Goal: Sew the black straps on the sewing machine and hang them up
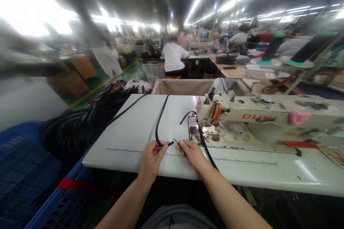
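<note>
Left hand [151, 154] pinches a black strap [157, 125], right hand [192, 154] a thin object [176, 141] (sewing machine [258, 112] close by).

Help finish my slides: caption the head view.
Left hand pinches a black strip, right hand a thin item, by a sewing machine.

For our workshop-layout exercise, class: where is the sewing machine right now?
In the head view, the sewing machine is on the right side of the white table, beyond and rightward of the right hand.
</note>
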Demonstrator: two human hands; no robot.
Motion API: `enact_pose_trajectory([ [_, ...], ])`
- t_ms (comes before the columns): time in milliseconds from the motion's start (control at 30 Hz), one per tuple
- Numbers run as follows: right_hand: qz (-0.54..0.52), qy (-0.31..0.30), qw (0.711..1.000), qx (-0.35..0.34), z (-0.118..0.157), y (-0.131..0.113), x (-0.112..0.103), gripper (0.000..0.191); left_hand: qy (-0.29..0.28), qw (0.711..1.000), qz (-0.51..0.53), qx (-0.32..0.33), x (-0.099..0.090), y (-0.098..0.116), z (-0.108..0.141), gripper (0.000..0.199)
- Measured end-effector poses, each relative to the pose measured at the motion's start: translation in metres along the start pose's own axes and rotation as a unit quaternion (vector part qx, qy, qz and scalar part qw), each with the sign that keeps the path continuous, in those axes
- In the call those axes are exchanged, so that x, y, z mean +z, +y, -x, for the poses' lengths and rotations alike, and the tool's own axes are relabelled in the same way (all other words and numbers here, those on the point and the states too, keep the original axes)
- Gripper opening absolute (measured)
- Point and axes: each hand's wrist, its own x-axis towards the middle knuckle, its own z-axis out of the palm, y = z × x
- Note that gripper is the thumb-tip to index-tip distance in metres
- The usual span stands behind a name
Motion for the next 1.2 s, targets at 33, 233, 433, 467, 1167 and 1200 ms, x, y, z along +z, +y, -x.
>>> enact_pose_trajectory([
  [33, 0.034, 0.017, 0.999, -0.013, 0.003, -0.001, -0.003, 0.036, 0.003, 1.000, -0.004, -0.006, -0.001, 0.000, 0.000, 0.031],
  [233, 0.525, 0.179, 0.829, -0.072, 0.034, 0.007, -0.034, 0.020, -0.019, 0.998, -0.017, -0.058, -0.013, 0.003, -0.004, 0.047],
  [433, 0.637, 0.135, 0.759, 0.023, 0.058, 0.024, -0.054, 0.055, -0.082, 0.984, -0.095, -0.127, -0.033, 0.002, -0.014, 0.058],
  [467, 0.638, 0.120, 0.760, 0.028, 0.060, 0.025, -0.055, 0.055, -0.072, 0.984, -0.105, -0.121, -0.037, 0.001, -0.017, 0.063],
  [1167, 0.660, 0.100, 0.741, -0.072, 0.064, 0.057, -0.075, 0.047, 0.270, 0.702, -0.648, -0.121, -0.338, 0.033, -0.040, 0.044],
  [1200, 0.657, 0.101, 0.743, -0.082, 0.064, 0.059, -0.077, 0.048, 0.262, 0.705, -0.645, -0.137, -0.346, 0.029, -0.033, 0.039],
])
